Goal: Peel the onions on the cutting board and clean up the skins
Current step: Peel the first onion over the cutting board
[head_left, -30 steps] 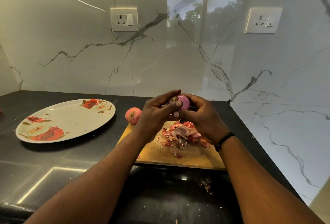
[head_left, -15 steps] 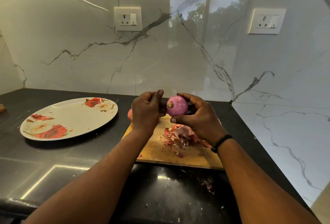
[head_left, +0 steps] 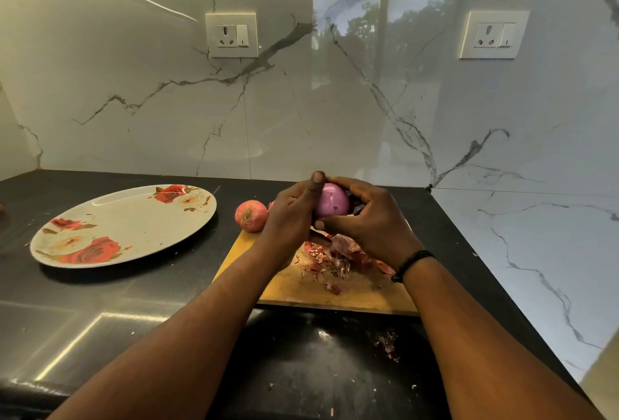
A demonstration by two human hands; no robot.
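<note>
Above the wooden board (head_left: 311,292), two hands hold one peeled purple onion (head_left: 333,201) up in the air. Left hand (head_left: 289,218) wraps its curled fingers round the onion's left side, with the thumb pointing up along it. Right hand (head_left: 371,218) curls round the right side and bottom, so both hands grip the same onion. A black band (head_left: 410,262) sits on the right wrist.

Under the hands, a heap of pink skins (head_left: 338,255) lies on the board. Small bits of skin are scattered near it. A second onion (head_left: 251,216), with its skin on, sits at the board's far left corner. I cannot tell if it rests on the board or on the black counter (head_left: 134,312).

Left of the board, well apart from it, a big plate (head_left: 127,218) with red roses lies on the counter. Two white sockets (head_left: 231,34) are on the marble wall. No words can be read anywhere.
</note>
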